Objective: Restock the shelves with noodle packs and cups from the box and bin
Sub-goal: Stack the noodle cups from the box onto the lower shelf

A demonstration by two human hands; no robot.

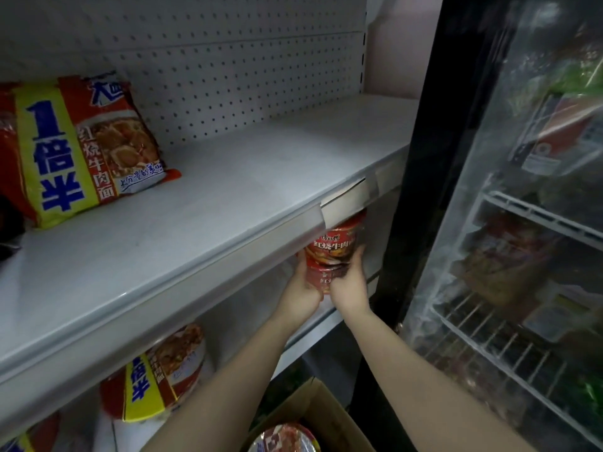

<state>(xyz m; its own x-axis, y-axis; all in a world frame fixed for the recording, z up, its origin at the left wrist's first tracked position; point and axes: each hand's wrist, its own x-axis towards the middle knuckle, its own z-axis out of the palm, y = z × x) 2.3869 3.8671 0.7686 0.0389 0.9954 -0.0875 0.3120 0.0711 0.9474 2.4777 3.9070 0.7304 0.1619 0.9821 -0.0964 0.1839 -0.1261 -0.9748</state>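
Observation:
Two stacked red noodle cups (332, 252) are held between both hands at the right end of the lower shelf (313, 324), just under the upper shelf's front edge. My left hand (301, 288) grips the stack's left side. My right hand (349, 285) grips its right side. A large red and yellow noodle pack (81, 148) leans on the upper shelf (228, 190) at the left. Another such pack (156, 373) lies on the lower shelf. A noodle cup (284, 438) sits in the cardboard box (329, 415) below.
A glass-door fridge (522, 223) with a black frame stands close on the right, with wire racks and packaged goods inside. A pegboard back panel (228, 66) closes the upper shelf. A clear price-tag strip (349, 197) runs along its front edge.

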